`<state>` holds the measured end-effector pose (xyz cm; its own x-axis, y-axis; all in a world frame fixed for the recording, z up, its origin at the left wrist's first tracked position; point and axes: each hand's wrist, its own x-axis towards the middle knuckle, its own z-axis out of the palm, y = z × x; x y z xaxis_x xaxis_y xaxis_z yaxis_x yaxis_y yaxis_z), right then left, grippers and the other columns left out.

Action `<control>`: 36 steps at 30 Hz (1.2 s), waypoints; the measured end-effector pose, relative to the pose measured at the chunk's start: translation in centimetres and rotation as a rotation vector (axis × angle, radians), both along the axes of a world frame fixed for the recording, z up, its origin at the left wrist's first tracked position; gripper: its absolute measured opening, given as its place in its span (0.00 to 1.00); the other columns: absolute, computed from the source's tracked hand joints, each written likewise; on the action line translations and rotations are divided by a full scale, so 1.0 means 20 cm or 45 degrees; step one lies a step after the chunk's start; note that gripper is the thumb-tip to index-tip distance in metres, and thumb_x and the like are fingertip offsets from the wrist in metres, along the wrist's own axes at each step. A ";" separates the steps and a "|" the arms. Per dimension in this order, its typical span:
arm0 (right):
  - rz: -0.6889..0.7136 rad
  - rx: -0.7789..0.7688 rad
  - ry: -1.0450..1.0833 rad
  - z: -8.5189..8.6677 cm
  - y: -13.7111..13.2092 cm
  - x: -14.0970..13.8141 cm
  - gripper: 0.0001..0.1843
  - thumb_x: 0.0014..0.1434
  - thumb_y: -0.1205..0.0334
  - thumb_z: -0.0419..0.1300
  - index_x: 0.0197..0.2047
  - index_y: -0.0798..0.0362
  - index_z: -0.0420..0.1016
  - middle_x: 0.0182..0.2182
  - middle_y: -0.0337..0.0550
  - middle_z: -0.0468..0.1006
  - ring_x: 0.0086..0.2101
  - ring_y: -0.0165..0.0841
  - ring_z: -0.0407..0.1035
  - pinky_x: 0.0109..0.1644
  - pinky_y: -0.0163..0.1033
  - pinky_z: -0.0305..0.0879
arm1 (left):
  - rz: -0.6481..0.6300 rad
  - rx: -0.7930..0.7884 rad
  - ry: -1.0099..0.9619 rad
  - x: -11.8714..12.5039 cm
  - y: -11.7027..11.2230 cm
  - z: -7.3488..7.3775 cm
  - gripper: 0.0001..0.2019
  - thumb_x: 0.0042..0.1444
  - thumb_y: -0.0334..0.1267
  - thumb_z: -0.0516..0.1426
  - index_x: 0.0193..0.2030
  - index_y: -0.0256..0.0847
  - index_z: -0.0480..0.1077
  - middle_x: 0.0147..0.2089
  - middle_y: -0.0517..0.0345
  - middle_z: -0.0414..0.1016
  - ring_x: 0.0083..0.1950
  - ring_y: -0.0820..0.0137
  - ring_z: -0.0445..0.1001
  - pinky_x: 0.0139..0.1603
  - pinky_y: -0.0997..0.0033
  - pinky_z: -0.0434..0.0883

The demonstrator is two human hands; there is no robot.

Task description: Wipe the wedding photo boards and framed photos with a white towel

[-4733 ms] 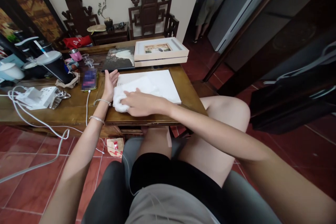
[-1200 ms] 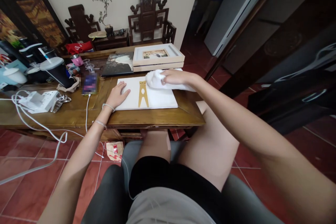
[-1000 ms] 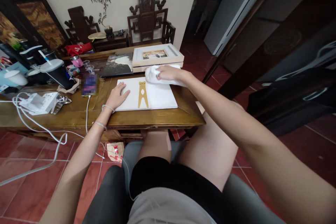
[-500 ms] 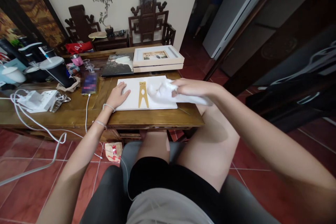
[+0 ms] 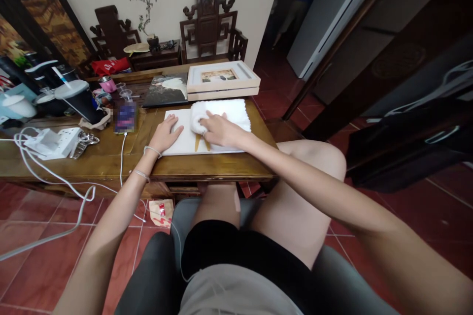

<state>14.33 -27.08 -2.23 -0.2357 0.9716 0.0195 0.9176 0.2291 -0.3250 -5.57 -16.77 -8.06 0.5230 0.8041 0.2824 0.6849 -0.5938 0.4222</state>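
Note:
A white board point(image 5: 176, 146) lies flat near the front edge of the wooden table. My left hand point(image 5: 167, 133) rests on its left end, fingers spread and holding nothing. My right hand point(image 5: 219, 129) grips a fluffy white towel point(image 5: 234, 108) and presses it down on the board's right part. Most of a flat gold figure point(image 5: 198, 143) on the board is covered by the towel and my right hand; only its two lower legs show.
Behind the board are a dark painting point(image 5: 165, 89) and stacked pale wooden frames point(image 5: 225, 89). To the left lie a phone point(image 5: 125, 117) on a charging cable, a power strip point(image 5: 68, 141) and a black cup with a straw point(image 5: 79, 101). Carved chairs point(image 5: 207, 24) stand beyond.
My right hand has swept left with the towel, from the board's right edge onto the gold figure, and the towel now lies spread out. My left hand has stayed in place.

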 end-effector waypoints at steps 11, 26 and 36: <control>0.154 -0.046 -0.154 0.08 -0.17 -0.04 0.18 0.58 0.69 0.48 0.48 0.57 0.74 0.45 0.60 0.78 0.50 0.51 0.71 0.50 0.50 0.66 | -0.009 0.019 -0.029 -0.01 0.02 -0.03 0.24 0.62 0.43 0.52 0.62 0.34 0.70 0.69 0.43 0.65 0.73 0.57 0.59 0.73 0.53 0.55; 0.160 0.041 -0.296 0.03 0.03 -0.17 0.27 0.56 0.74 0.50 0.58 0.58 0.72 0.61 0.62 0.67 0.64 0.54 0.53 0.61 0.69 0.54 | -0.036 0.012 0.008 -0.01 0.03 -0.02 0.26 0.59 0.37 0.53 0.62 0.27 0.69 0.69 0.38 0.64 0.73 0.56 0.59 0.73 0.56 0.55; 0.207 -0.048 -0.278 0.06 -0.09 -0.16 0.23 0.59 0.70 0.49 0.55 0.58 0.74 0.56 0.65 0.72 0.56 0.55 0.68 0.56 0.59 0.63 | -0.045 0.005 -0.001 -0.02 0.05 -0.04 0.25 0.59 0.37 0.52 0.62 0.32 0.69 0.70 0.44 0.63 0.73 0.58 0.58 0.73 0.56 0.55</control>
<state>11.18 -28.85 -0.99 -0.3832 0.9198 -0.0843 0.9191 0.3706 -0.1342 -5.97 -15.87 -8.78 0.5510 0.7840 0.2859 0.6631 -0.6194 0.4203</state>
